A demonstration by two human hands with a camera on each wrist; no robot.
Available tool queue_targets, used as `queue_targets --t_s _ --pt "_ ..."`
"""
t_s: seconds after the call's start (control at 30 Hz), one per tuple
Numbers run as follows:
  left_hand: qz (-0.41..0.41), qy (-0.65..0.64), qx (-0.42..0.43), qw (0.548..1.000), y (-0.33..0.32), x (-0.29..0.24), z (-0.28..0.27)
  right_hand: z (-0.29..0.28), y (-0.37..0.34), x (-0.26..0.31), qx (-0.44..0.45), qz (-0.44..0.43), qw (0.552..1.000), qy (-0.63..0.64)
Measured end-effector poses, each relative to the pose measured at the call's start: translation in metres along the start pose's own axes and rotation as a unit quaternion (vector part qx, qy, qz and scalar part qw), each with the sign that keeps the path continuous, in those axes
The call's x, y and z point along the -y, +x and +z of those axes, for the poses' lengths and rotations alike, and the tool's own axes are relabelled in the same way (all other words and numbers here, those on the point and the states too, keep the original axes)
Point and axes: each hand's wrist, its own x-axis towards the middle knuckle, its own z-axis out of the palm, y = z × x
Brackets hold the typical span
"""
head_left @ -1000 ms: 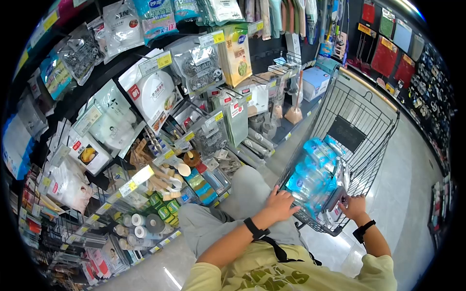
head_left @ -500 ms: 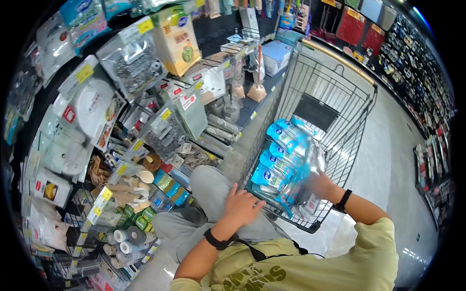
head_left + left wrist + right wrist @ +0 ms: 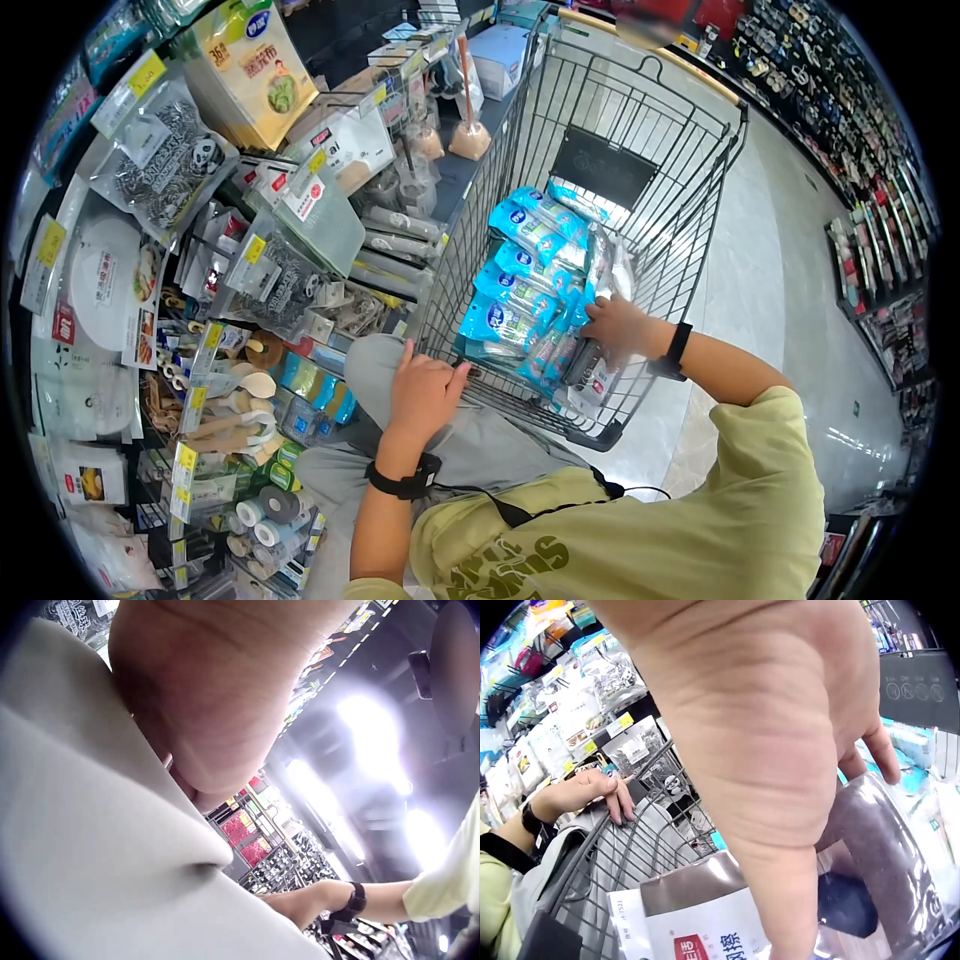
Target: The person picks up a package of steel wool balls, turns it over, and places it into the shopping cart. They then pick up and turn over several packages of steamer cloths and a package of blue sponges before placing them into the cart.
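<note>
My right hand is inside the wire shopping cart, at the right side of its load. In the right wrist view the thumb lies across the face of a clear plastic packet with a white label and dark grey contents. The fingers bend over its far edge, so the hand grips it. Blue bags lie overlapping to the left, and silvery packets lie just beyond the fingers. My left hand rests on the grey trouser knee, outside the cart, with fingers relaxed.
The cart has dark wire walls and a black panel toward its far end. Shelves with hanging packets and wooden spoons stand close on the left. Floor tiles run along the right, with racks beyond.
My right hand has moved forward over the cart's load, from the near end. The blue bags lie flatter in overlapping rows. My left hand has come off the cart's near rim onto the knee.
</note>
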Motion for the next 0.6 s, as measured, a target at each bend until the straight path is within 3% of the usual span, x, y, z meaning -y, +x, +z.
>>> queue_targets --t_s 0.03,0.13,0.23,0.37,0.47,0.6 --pt "-0.003 0.002 0.006 1.0 0.0 0.001 -0.003 -0.008 0.0 0.002 0.018 0.008 1.0 0.016" --pt "-0.003 -0.029 -0.001 1.0 -0.001 0.009 -0.008 -0.009 0.003 -0.004 -0.059 -0.057 0.997 -0.004" --pt "-0.009 -0.069 -0.012 0.998 -0.003 0.018 -0.013 -0.023 0.004 -0.014 0.036 -0.049 0.985 0.162" --pt "-0.033 -0.123 0.005 0.992 -0.004 0.024 -0.023 -0.051 -0.003 -0.028 0.047 -0.015 0.955 0.293" --pt "-0.045 -0.174 0.017 0.983 -0.005 0.028 -0.017 -0.054 0.0 -0.036 0.038 -0.047 0.949 0.308" --pt "-0.038 -0.176 0.012 0.984 -0.006 0.027 -0.02 -0.021 0.022 -0.012 0.058 -0.146 0.972 0.175"
